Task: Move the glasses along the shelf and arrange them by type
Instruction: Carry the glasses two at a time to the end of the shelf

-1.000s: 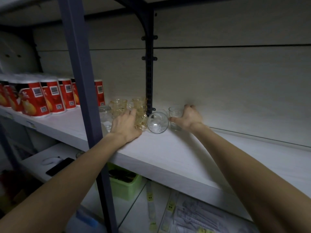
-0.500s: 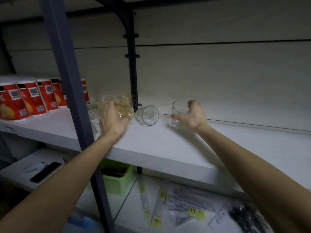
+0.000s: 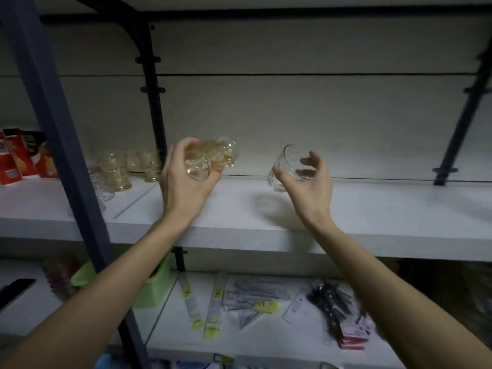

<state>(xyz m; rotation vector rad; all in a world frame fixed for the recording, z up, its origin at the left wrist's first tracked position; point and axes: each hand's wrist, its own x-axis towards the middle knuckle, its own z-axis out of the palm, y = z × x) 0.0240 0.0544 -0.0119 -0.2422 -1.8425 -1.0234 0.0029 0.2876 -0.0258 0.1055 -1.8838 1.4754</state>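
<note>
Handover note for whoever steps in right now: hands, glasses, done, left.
Left hand: holds amber glasses and a clear glass together, lifted off the shelf.
Right hand: holds a clear tumbler, tilted, above the shelf.
Still standing at the left: more amber glasses and a clear one partly behind the upright post.
Done: nothing set down in the right bay yet.
Left: place what is held, grouped by type, then bring the rest.
</note>
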